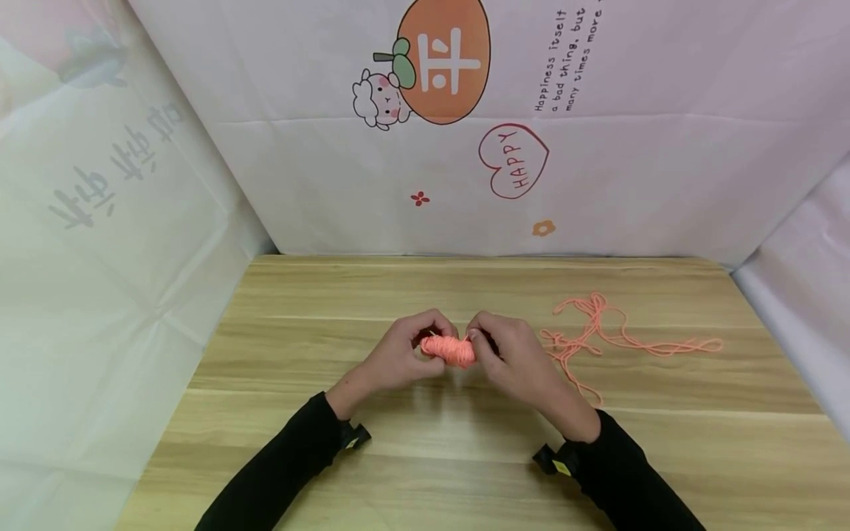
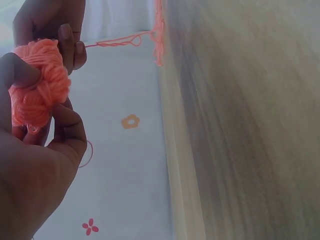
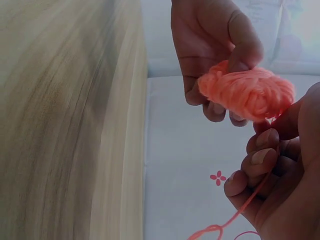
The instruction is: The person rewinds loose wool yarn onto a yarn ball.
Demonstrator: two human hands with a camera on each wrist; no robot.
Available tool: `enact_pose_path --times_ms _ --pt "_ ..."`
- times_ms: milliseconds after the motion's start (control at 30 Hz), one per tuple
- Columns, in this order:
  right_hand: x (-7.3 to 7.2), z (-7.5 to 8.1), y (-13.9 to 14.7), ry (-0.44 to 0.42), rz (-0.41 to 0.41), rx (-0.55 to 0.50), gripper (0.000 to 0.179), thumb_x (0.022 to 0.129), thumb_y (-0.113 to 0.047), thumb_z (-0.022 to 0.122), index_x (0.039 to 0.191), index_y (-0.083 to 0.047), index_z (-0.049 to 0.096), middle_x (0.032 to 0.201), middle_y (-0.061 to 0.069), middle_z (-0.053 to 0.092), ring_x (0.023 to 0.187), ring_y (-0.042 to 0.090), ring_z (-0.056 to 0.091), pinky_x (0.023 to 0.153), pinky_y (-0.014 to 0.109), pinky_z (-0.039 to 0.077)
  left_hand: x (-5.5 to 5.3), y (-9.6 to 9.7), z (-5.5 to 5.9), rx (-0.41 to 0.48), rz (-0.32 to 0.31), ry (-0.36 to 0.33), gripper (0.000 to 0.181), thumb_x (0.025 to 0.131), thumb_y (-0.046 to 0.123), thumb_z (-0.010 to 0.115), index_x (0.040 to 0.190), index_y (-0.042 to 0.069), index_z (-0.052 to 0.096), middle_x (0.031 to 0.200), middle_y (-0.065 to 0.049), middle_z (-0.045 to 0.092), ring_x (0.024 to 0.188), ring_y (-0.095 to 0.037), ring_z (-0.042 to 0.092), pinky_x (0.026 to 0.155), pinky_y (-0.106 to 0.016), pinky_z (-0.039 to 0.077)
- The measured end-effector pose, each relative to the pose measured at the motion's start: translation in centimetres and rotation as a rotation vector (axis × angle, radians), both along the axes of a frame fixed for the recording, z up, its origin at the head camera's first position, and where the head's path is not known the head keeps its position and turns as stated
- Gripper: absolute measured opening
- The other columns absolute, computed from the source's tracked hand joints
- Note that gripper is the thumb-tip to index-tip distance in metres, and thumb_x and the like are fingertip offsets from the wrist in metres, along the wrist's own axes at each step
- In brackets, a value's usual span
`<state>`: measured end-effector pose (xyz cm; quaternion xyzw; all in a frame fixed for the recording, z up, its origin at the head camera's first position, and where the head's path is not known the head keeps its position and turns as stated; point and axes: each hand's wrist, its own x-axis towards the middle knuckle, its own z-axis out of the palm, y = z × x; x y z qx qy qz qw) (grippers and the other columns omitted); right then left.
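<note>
A small wound bundle of coral yarn is held up over the middle of the table. My left hand grips its left end, thumb pressed on the windings and fingers curled round behind, as the left wrist view shows. At the other end my right hand pinches the yarn strand close against the bundle. In the right wrist view that strand runs down across the curled fingers of the right hand. Loose yarn lies tangled on the table right of the right hand.
The wooden table spreads beneath both arms. Behind it hangs a white printed cloth, with another white cloth along the left side. Black wrist devices sit below the hands.
</note>
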<state>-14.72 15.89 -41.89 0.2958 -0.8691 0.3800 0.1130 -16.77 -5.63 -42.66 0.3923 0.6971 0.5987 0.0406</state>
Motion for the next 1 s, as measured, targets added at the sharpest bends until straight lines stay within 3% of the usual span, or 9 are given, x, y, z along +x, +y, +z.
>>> enact_pose_path --times_ms 200,333,600,800,1000 --pt "0.0 0.0 -0.1 0.005 -0.005 0.016 0.021 0.103 -0.016 0.045 0.090 -0.020 0.060 0.063 -0.009 0.046 0.046 0.006 0.035 0.042 0.023 0.032 0.0 0.0 0.3 0.072 -0.066 -0.062 0.031 0.072 -0.018 0.059 0.096 0.002 0.055 0.092 -0.009 0.056 0.078 -0.018 0.047 0.064 -0.028 0.042" --pt "0.0 -0.1 -0.2 0.006 0.001 0.021 0.022 0.102 -0.014 0.043 0.090 -0.020 0.060 0.064 -0.009 0.047 0.046 0.006 0.035 0.043 0.023 0.032 0.0 -0.1 0.4 0.120 -0.099 -0.102 0.030 0.073 -0.019 0.058 0.096 -0.001 0.055 0.094 -0.013 0.056 0.079 -0.020 0.047 0.065 -0.026 0.043" --pt "0.0 -0.4 -0.3 0.001 0.000 0.020 0.019 0.101 -0.013 0.046 0.091 -0.021 0.061 0.062 -0.009 0.044 0.047 0.006 0.036 0.044 0.024 0.032 -0.6 -0.3 -1.4 0.253 -0.169 -0.229 0.031 0.077 -0.021 0.058 0.102 -0.003 0.053 0.109 -0.018 0.056 0.089 -0.025 0.051 0.069 -0.027 0.050" --pt "0.1 -0.7 -0.6 -0.012 0.011 0.042 0.019 0.095 -0.007 0.047 0.085 -0.020 0.055 0.062 -0.007 0.041 0.049 0.006 0.034 0.046 0.023 0.030 -1.1 -0.3 -2.0 0.318 -0.144 -0.266 0.029 0.080 -0.015 0.063 0.106 -0.007 0.052 0.118 -0.020 0.056 0.099 -0.028 0.056 0.077 -0.030 0.054" --pt "0.1 -0.9 -0.9 0.012 0.023 0.030 0.022 0.101 -0.012 0.042 0.088 -0.021 0.057 0.061 -0.007 0.041 0.046 0.006 0.034 0.044 0.024 0.031 -1.3 -0.5 -1.7 0.323 -0.071 -0.282 0.029 0.082 -0.011 0.066 0.107 -0.006 0.053 0.107 -0.015 0.059 0.087 -0.021 0.054 0.070 -0.024 0.050"
